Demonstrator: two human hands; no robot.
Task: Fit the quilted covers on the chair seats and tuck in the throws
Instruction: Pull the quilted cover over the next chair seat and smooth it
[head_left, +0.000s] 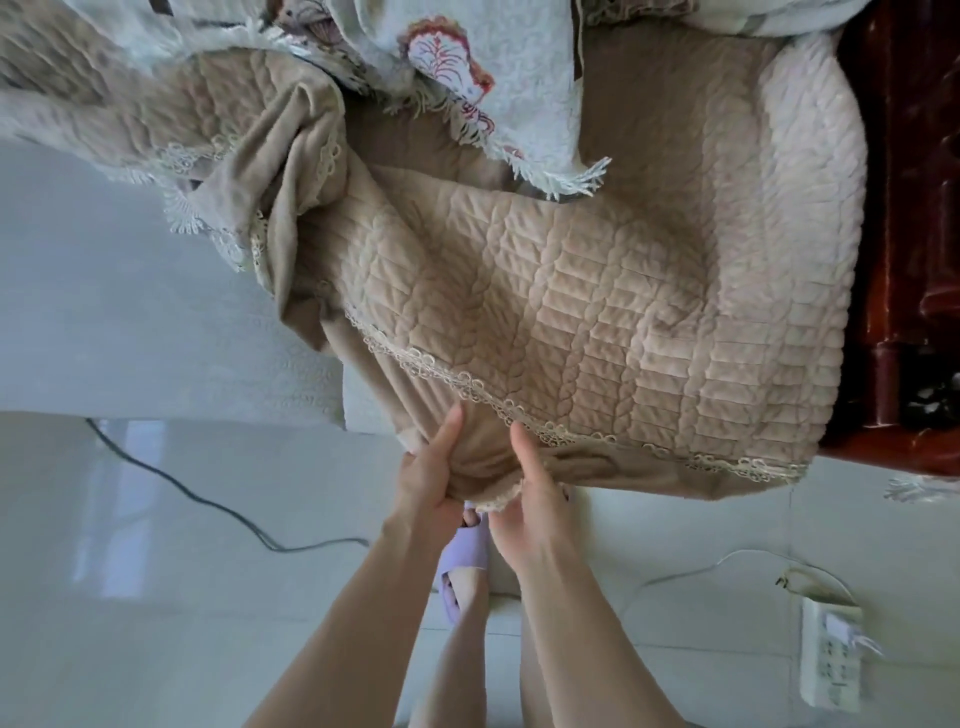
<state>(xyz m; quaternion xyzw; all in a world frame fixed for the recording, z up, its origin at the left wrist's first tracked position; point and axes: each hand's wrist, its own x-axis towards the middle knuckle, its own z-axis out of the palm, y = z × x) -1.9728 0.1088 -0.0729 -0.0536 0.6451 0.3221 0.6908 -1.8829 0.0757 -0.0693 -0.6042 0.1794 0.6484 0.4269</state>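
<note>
Fingers are hiding beneath fabric; the left hand (428, 475) and right hand (527, 499) are clutching the front skirt of the quilted cover (571, 312), 2 thumbs on top.

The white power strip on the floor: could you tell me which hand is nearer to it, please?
Right. The right hand grips the hem of the quilted cover up-left of the power strip; the left hand grips it beside the right, farther off.

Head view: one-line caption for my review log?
Left hand and right hand grip the hanging front edge of the beige quilted cover, fringed throw lying behind.
</note>
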